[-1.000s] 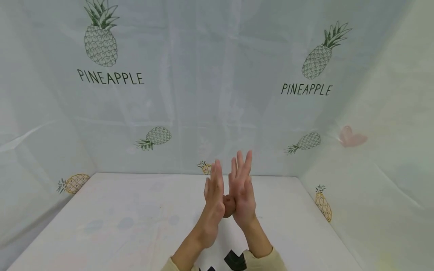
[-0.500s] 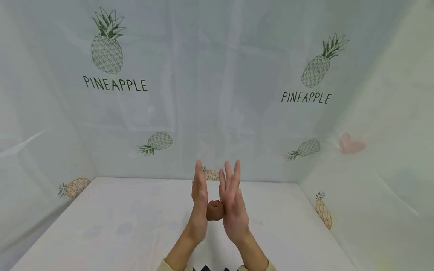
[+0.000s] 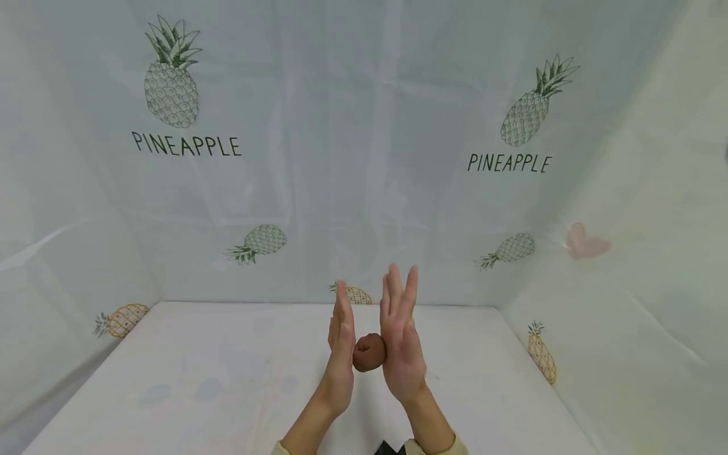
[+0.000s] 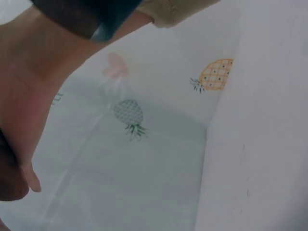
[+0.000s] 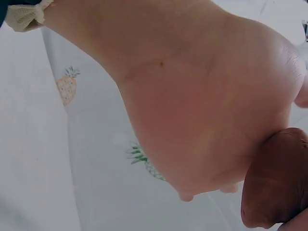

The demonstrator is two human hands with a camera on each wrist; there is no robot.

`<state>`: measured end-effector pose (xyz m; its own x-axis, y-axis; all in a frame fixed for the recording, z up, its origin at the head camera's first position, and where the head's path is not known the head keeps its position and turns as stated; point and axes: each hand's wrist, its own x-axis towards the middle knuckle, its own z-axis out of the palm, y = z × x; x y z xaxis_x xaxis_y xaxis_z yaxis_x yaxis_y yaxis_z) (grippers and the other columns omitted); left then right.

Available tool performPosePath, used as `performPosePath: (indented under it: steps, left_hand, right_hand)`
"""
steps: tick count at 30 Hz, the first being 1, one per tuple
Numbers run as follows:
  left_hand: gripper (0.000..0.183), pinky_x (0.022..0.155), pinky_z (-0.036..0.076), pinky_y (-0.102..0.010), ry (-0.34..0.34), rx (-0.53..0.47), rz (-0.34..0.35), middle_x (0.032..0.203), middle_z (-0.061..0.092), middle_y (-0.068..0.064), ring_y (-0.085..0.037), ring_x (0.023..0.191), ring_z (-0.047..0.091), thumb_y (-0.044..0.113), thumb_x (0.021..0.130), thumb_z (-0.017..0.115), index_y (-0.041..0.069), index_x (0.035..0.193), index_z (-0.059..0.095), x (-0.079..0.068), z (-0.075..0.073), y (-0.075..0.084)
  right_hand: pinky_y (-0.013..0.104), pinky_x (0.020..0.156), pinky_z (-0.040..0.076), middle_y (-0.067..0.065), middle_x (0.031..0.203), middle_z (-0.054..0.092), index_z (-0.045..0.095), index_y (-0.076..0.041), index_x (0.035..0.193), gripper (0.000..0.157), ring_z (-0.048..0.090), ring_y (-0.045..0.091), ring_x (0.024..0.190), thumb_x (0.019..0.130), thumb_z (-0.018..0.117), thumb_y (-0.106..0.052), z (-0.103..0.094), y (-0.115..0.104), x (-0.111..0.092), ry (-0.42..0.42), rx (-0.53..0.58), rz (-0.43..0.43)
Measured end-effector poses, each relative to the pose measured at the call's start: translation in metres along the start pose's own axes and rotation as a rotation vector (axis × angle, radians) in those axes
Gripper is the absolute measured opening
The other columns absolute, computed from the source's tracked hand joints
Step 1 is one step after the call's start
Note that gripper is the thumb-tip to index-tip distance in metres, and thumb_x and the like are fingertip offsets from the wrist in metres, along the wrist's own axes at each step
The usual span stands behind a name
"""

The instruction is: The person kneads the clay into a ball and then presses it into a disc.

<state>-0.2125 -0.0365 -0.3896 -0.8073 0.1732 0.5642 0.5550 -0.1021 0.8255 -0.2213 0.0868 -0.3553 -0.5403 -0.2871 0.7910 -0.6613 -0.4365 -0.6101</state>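
Observation:
A small lump of brown clay [image 3: 370, 352], rounded and with a curled crease on its near side, sits between two upright palms above the table. My left hand [image 3: 341, 347] presses it from the left, its straight fingers seen edge-on. From the right, my right hand [image 3: 402, 347] presses the lump with its palm near the heel, fingers long and slightly spread. In the right wrist view the left palm [image 5: 202, 110] fills the middle, against the clay [image 5: 274, 183]. At the edge of the left wrist view the right hand [image 4: 29, 106] meets the dark lump [image 4: 9, 180].
A white table [image 3: 227, 379] lies below the hands. Pale sheeting [image 3: 341, 158] printed with pineapples hangs behind it and along both sides, close to the table's far edge [image 3: 256, 302]. Light sleeves [image 3: 435, 445] with dark straps cover the forearms.
The palms have slid against each other, the left drawing back slightly and the right moving up. Between them the clay has turned, and its crease now faces differently. Both hands have shifted sideways.

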Motion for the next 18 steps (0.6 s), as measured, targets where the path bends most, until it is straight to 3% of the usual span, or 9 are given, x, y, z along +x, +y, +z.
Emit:
performPosePath:
  steps: [6, 8, 10, 11, 13, 15, 16, 17, 18]
  left_hand:
    - [0.058, 0.116, -0.020, -0.070, -0.007, -0.063, 0.075, 0.174, -0.025, 0.019, -0.007, 0.158, -0.009, 0.040, 0.113, 0.003, 0.038, 0.168, -0.017, 0.000, 0.002, 0.005]
    - [0.058, 0.117, -0.023, -0.065, -0.029, -0.070, 0.117, 0.171, 0.029, 0.012, -0.005, 0.138, 0.036, 0.042, 0.113, 0.000, 0.037, 0.167, -0.020, 0.001, 0.001, 0.007]
    - [0.059, 0.117, -0.029, -0.059, -0.052, -0.065, 0.154, 0.110, 0.071, 0.005, -0.008, 0.089, 0.054, 0.045, 0.112, -0.002, 0.036, 0.166, -0.024, 0.002, -0.001, 0.009]
    - [0.059, 0.117, -0.031, -0.056, -0.058, -0.057, 0.170, 0.076, 0.063, 0.005, -0.007, 0.068, 0.048, 0.046, 0.112, -0.002, 0.035, 0.165, -0.025, 0.002, -0.003, 0.010]
    - [0.061, 0.116, -0.035, -0.051, -0.055, -0.036, 0.188, 0.051, 0.029, 0.004, -0.005, 0.052, 0.034, 0.049, 0.111, -0.004, 0.034, 0.165, -0.028, 0.003, -0.007, 0.010]
    - [0.061, 0.116, -0.036, -0.048, -0.026, -0.012, 0.171, 0.055, 0.046, 0.006, 0.002, 0.059, 0.046, 0.051, 0.111, -0.003, 0.035, 0.165, -0.027, 0.003, -0.013, 0.010]
    - [0.062, 0.116, -0.036, -0.048, -0.007, -0.001, 0.158, 0.073, 0.062, 0.008, 0.004, 0.059, 0.045, 0.053, 0.110, -0.002, 0.036, 0.165, -0.027, 0.003, -0.016, 0.010]
    - [0.062, 0.116, -0.036, -0.048, 0.011, 0.007, 0.144, 0.105, 0.069, 0.010, 0.005, 0.060, 0.044, 0.054, 0.110, -0.002, 0.038, 0.165, -0.026, 0.003, -0.019, 0.010]
    - [0.061, 0.116, -0.035, -0.048, 0.033, 0.016, 0.126, 0.145, 0.057, 0.011, 0.003, 0.063, 0.048, 0.055, 0.110, -0.001, 0.039, 0.165, -0.025, 0.004, -0.022, 0.009]
  right_hand:
    - [0.063, 0.116, -0.030, -0.011, 0.175, -0.024, -0.026, -0.040, 0.164, 0.058, -0.033, 0.017, 0.158, 0.110, -0.005, -0.049, -0.002, 0.006, 0.000, 0.007, -0.011, 0.138]
    - [0.063, 0.115, -0.029, -0.015, 0.175, -0.024, -0.025, -0.040, 0.165, 0.060, -0.033, 0.013, 0.158, 0.109, -0.007, -0.054, -0.002, 0.008, 0.000, 0.003, -0.012, 0.180]
    - [0.064, 0.116, -0.029, -0.016, 0.174, -0.025, -0.023, -0.038, 0.166, 0.061, -0.033, 0.013, 0.158, 0.109, -0.010, -0.054, 0.000, 0.010, -0.001, -0.003, -0.022, 0.212]
    - [0.064, 0.116, -0.029, -0.017, 0.174, -0.025, -0.023, -0.036, 0.166, 0.061, -0.032, 0.012, 0.158, 0.108, -0.012, -0.054, 0.001, 0.011, -0.002, -0.007, -0.029, 0.229]
    - [0.064, 0.117, -0.027, -0.018, 0.173, -0.025, -0.023, -0.037, 0.166, 0.061, -0.032, 0.012, 0.158, 0.108, -0.014, -0.053, 0.004, 0.013, -0.005, -0.019, -0.028, 0.274]
    - [0.063, 0.117, -0.024, -0.018, 0.172, -0.027, -0.024, -0.039, 0.165, 0.060, -0.027, 0.013, 0.159, 0.107, -0.016, -0.052, 0.008, 0.013, -0.007, -0.042, -0.012, 0.318]
    - [0.062, 0.118, -0.020, -0.019, 0.172, -0.027, -0.024, -0.041, 0.164, 0.060, -0.005, 0.016, 0.161, 0.106, -0.016, -0.053, 0.010, 0.013, -0.009, -0.046, -0.009, 0.342]
    - [0.062, 0.118, -0.019, -0.018, 0.172, -0.029, -0.026, -0.042, 0.164, 0.060, -0.004, 0.012, 0.159, 0.106, -0.017, -0.053, 0.012, 0.013, -0.009, -0.059, 0.004, 0.359]
    - [0.061, 0.118, -0.015, -0.017, 0.172, -0.029, -0.026, -0.043, 0.163, 0.059, 0.019, 0.015, 0.153, 0.105, -0.017, -0.053, 0.013, 0.013, -0.009, -0.062, 0.011, 0.372]
